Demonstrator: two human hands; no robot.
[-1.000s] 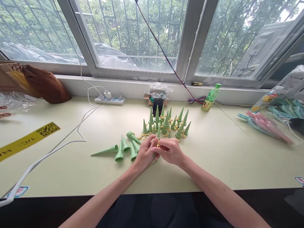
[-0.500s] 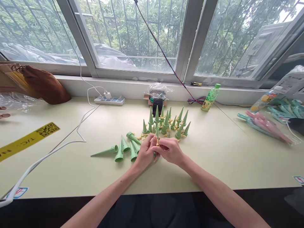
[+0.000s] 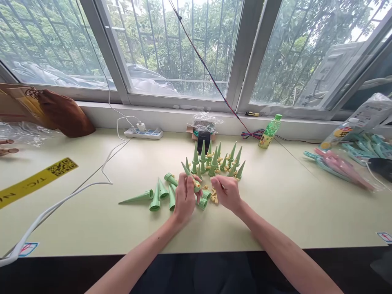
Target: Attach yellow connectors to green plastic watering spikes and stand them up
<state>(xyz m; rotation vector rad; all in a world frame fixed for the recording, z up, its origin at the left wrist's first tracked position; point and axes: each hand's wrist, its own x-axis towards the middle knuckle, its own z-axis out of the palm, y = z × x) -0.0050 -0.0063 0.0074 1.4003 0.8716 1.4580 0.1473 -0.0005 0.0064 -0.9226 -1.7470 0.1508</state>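
My left hand (image 3: pixel 184 199) is closed around a green watering spike (image 3: pixel 186 168) whose tip leans up and to the left. A small yellow valve (image 3: pixel 196 185) sits on its near end. Apart from it, to the right, my right hand (image 3: pixel 228 192) is curled with fingertips pressed together; what they hold, if anything, is hidden. Loose yellow valves (image 3: pixel 215 199) lie on the table beside that hand. Hollow green spikes (image 3: pixel 155 200) lie and stand left of my left hand, and more green pieces (image 3: pixel 202 203) show between the hands. Behind, several spikes with yellow valves (image 3: pixel 213 163) stand upright.
A black object and small box (image 3: pixel 203 139) stand behind the spikes. Farther right are a green bottle (image 3: pixel 270 131) and bagged pink and teal items (image 3: pixel 337 167). A white cable (image 3: pixel 88 183) crosses the left side from a power strip (image 3: pixel 147 134).
My hands have come apart. The right hand has moved right, away from the spike, while my left hand keeps it and has tilted it leftward. The view has shifted slightly.
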